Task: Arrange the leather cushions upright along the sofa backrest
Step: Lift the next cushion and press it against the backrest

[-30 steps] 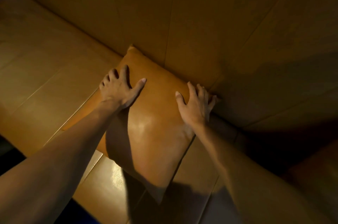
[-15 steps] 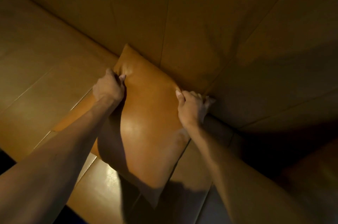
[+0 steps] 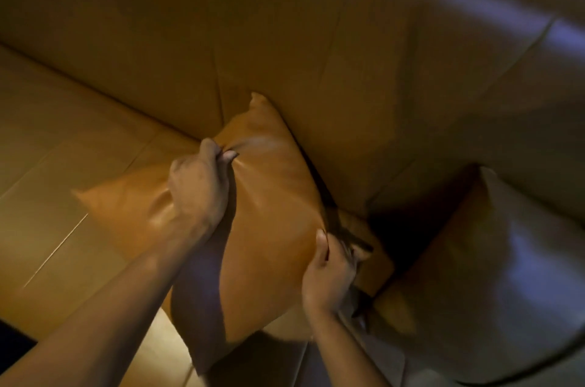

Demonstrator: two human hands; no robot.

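A tan leather cushion (image 3: 272,215) lies tilted on the sofa seat, its far corner against the backrest (image 3: 285,38). My left hand (image 3: 199,187) pinches a fold of leather on the cushion's upper left face. My right hand (image 3: 329,272) grips its right edge, fingers curled behind it. A second tan cushion (image 3: 126,209) lies flat beneath and to the left, partly hidden by my left arm. Another cushion corner (image 3: 376,260) shows behind my right hand.
The sofa seat (image 3: 63,149) stretches away to the left. The padded armrest (image 3: 493,260) rises at the right, with a dark gap in the corner beside it. The seat's front edge and dark floor (image 3: 12,345) show at the lower left.
Both hands went from lying flat on the cushion to gripping it. The cushion has lifted and swung towards the right, and the view has shifted right, so the armrest now shows.
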